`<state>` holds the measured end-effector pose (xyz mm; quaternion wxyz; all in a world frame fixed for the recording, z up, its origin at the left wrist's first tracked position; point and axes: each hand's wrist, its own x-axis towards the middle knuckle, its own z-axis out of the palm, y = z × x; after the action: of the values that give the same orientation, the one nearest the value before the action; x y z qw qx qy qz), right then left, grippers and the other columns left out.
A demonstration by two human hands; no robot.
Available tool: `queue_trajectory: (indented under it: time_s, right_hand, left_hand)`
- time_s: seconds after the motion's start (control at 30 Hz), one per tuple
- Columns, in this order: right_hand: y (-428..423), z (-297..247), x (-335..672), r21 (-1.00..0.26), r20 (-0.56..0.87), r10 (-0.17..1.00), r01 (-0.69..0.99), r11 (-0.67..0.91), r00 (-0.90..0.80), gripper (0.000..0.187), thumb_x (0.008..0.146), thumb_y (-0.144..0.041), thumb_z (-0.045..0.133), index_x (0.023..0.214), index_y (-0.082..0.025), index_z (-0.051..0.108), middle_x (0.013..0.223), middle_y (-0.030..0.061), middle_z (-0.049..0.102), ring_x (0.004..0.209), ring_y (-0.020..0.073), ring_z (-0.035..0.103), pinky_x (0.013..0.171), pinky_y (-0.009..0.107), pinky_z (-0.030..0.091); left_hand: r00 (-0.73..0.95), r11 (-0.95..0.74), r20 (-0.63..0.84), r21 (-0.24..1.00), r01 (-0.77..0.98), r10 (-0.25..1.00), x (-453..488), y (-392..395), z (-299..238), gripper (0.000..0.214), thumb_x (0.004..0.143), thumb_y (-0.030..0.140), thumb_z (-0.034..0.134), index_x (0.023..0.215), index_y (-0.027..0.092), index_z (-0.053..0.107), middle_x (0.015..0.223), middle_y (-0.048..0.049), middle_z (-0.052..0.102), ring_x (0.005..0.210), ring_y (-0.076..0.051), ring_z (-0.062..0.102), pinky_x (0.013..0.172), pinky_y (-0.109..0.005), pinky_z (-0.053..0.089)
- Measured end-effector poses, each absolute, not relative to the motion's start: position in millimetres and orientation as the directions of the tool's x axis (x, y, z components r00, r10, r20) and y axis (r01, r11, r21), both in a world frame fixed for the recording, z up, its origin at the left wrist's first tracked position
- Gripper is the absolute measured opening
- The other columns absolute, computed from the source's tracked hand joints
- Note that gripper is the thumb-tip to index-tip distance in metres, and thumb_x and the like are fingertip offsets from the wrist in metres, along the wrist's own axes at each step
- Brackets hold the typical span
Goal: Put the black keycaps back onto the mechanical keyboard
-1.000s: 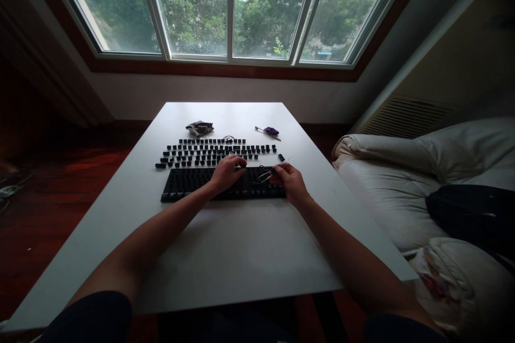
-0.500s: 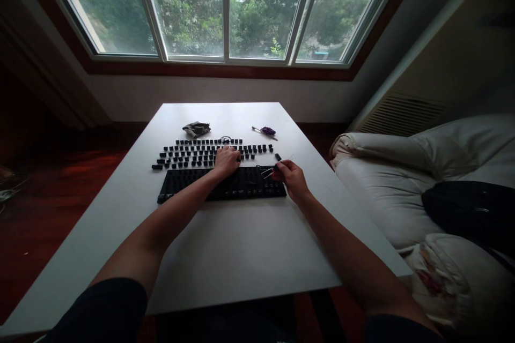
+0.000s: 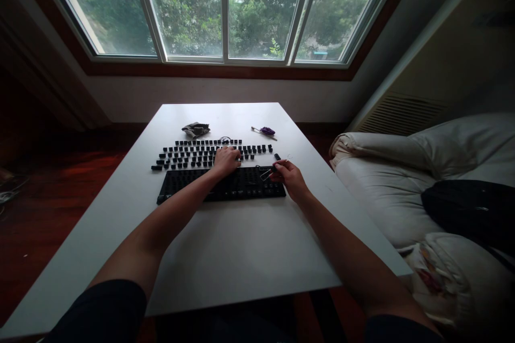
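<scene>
View down a person's bare arms onto a white table (image 3: 241,246) under a window. A black keyboard (image 3: 193,187) lies across the middle, with rows of loose black keycaps (image 3: 189,154) laid out just beyond it. A second ago the left hand (image 3: 226,161) rested on the keyboard's far edge; it has since moved forward and now sits curled over the near rows of loose keycaps, so the work seems to have shifted from the board to the caps. Whether its fingers pinch one cannot be told. The right hand (image 3: 290,177) has barely moved, closed around a wire keycap puller (image 3: 265,173) above the keyboard's right end. Farther back lie a crumpled grey cloth (image 3: 196,129) and a purple-handled tool (image 3: 266,131)
</scene>
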<state>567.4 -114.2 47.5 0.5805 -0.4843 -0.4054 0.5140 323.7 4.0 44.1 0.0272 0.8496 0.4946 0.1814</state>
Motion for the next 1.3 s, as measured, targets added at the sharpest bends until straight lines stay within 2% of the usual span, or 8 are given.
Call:
queue_trajectory:
  time_s: [0.2, 0.4, 0.53, 0.63, 0.83, 1.07, 1.2, 1.3]
  right_hand:
    - [-111, 48, 576, -0.991, 0.131, 0.991, -0.018, 0.131, 0.001, 0.028, 0.087, -0.042, 0.068, 0.105, -0.022, 0.061, 0.089, 0.0023, 0.069, 0.079, 0.0174, 0.070, 0.064, 0.028, 0.059]
    - [-107, 44, 585, -0.944, 0.280, 0.958, 0.164, 0.288, -0.069, 0.037, 0.091, -0.043, 0.064, 0.122, -0.026, 0.052, 0.082, -0.0017, 0.063, 0.074, 0.0180, 0.069, 0.067, 0.033, 0.058]
    - [-101, 37, 591, -0.946, 0.228, 0.967, 0.211, 0.247, -0.112, 0.028, 0.092, -0.046, 0.061, 0.108, -0.023, 0.058, 0.084, 0.0010, 0.064, 0.078, 0.0195, 0.069, 0.068, 0.034, 0.059]
    - [-98, 33, 594, -0.943, 0.207, 0.972, 0.242, 0.228, -0.109, 0.028, 0.092, -0.049, 0.059, 0.099, -0.022, 0.062, 0.088, 0.0031, 0.067, 0.082, 0.0212, 0.069, 0.068, 0.034, 0.060]
    - [-100, 31, 591, -0.919, 0.186, 0.973, 0.325, 0.222, -0.139, 0.028, 0.091, -0.049, 0.061, 0.100, -0.022, 0.065, 0.084, 0.0026, 0.071, 0.076, 0.0218, 0.070, 0.065, 0.035, 0.060]
    - [-102, 28, 581, -0.945, 0.161, 0.980, 0.269, 0.187, -0.116, 0.029, 0.088, -0.049, 0.065, 0.099, -0.023, 0.067, 0.075, 0.0014, 0.073, 0.068, 0.0212, 0.070, 0.064, 0.035, 0.059]
    - [-105, 35, 579, -0.946, 0.127, 0.971, 0.270, 0.181, -0.204, 0.028, 0.087, -0.048, 0.066, 0.098, -0.022, 0.069, 0.076, 0.0012, 0.073, 0.072, 0.0211, 0.070, 0.064, 0.033, 0.057]
    - [-113, 46, 578, -0.893, 0.179, 0.936, 0.350, 0.284, -0.302, 0.024, 0.089, -0.043, 0.064, 0.100, -0.022, 0.071, 0.083, 0.0015, 0.073, 0.075, 0.0197, 0.069, 0.068, 0.032, 0.056]
  left_hand:
    - [0.486, -0.579, 0.338, 0.276, 0.767, 0.806, 325, -20, 51, 0.016, 0.091, 0.033, 0.062, 0.095, 0.022, 0.073, 0.100, -0.0092, 0.066, 0.101, -0.028, 0.054, 0.088, -0.041, 0.040]
    - [0.748, -0.808, 0.319, 0.330, 0.488, 0.582, 328, -66, 52, 0.023, 0.092, 0.041, 0.063, 0.105, 0.024, 0.071, 0.106, -0.0072, 0.065, 0.101, -0.024, 0.056, 0.092, -0.039, 0.044]
    - [0.815, -0.857, 0.301, 0.319, 0.404, 0.496, 329, -86, 52, 0.032, 0.090, 0.045, 0.067, 0.114, 0.025, 0.069, 0.114, -0.0078, 0.062, 0.105, -0.025, 0.055, 0.097, -0.040, 0.044]
    - [0.828, -0.867, 0.288, 0.291, 0.404, 0.482, 330, -91, 49, 0.036, 0.088, 0.044, 0.070, 0.117, 0.025, 0.068, 0.118, -0.0088, 0.060, 0.109, -0.026, 0.054, 0.099, -0.041, 0.044]
    - [0.820, -0.863, 0.286, 0.268, 0.428, 0.496, 332, -92, 45, 0.033, 0.087, 0.040, 0.071, 0.116, 0.026, 0.067, 0.118, -0.0084, 0.058, 0.109, -0.026, 0.053, 0.099, -0.041, 0.045]
    - [0.815, -0.851, 0.277, 0.306, 0.427, 0.509, 330, -96, 50, 0.029, 0.084, 0.037, 0.073, 0.111, 0.026, 0.069, 0.114, -0.0088, 0.059, 0.108, -0.027, 0.054, 0.097, -0.041, 0.046]
    - [0.819, -0.847, 0.262, 0.320, 0.425, 0.510, 327, -97, 54, 0.029, 0.084, 0.037, 0.073, 0.110, 0.026, 0.070, 0.113, -0.0091, 0.059, 0.107, -0.027, 0.055, 0.095, -0.040, 0.046]
    - [0.821, -0.844, 0.258, 0.334, 0.419, 0.509, 326, -97, 55, 0.028, 0.083, 0.038, 0.074, 0.108, 0.026, 0.071, 0.112, -0.0088, 0.060, 0.106, -0.027, 0.055, 0.095, -0.040, 0.046]
